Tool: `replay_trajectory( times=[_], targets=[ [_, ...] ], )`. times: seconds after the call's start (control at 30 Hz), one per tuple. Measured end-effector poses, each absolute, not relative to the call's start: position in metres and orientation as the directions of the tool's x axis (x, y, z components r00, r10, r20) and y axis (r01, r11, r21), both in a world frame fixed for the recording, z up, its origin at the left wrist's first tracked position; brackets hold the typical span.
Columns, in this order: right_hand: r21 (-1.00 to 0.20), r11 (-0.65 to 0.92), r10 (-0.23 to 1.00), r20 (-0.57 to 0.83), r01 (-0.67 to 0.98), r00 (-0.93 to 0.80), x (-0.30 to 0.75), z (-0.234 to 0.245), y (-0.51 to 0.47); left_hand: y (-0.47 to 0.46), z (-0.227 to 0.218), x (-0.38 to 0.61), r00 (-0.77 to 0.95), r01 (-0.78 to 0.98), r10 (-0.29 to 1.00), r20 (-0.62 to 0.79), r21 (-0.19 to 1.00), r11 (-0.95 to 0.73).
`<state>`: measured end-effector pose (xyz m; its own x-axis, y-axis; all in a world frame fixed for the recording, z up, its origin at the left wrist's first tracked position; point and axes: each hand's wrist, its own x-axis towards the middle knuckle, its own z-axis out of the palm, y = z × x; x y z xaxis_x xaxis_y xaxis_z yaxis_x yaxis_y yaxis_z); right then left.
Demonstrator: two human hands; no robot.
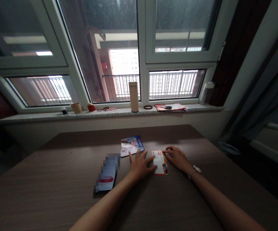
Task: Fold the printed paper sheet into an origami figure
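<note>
A small printed card (pixel 158 163), white with red, orange and blue patches, lies flat on the brown table (pixel 64 160). At its left edge rests my left hand (pixel 140 165), fingers spread, with the thumb and index fingertip touching the card. The other fingertips reach toward a blue and white leaflet (pixel 131 146) just beyond. My right hand (pixel 177 157) lies on the card's right side, its fingers stretched out and the index fingertip at the upper right edge. Left of my left forearm is a dark phone-like device (pixel 107 175), its screen blurred out.
Along the stone windowsill (pixel 119 112) behind the table stand a beige thermos (pixel 134 97), a tan cup (pixel 76 108) and a red spool-like item (pixel 91 107). A dark ring-shaped bracelet (pixel 147 107) and red papers (pixel 174 107) with scissors (pixel 168 107) lie to the right.
</note>
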<state>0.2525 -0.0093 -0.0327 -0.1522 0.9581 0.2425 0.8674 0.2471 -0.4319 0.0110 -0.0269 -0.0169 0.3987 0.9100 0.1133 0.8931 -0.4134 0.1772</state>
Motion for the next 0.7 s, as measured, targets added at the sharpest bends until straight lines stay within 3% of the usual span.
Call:
replay_trajectory(
  times=[0.47, 0.7],
  targets=[
    [-0.331, 0.221, 0.956, 0.261, 0.917, -0.137, 0.2463, -0.0296, -0.0133, -0.0267, -0.0165, 0.011, 0.397, 0.889, 0.91, 0.124, 0.193, -0.414],
    [-0.384, 0.285, 0.935, 0.311, 0.878, -0.168, 0.2517, -0.0347, -0.0128, -0.027, -0.017, 0.0107, 0.406, 0.886, 0.904, 0.131, 0.187, -0.425]
  ],
)
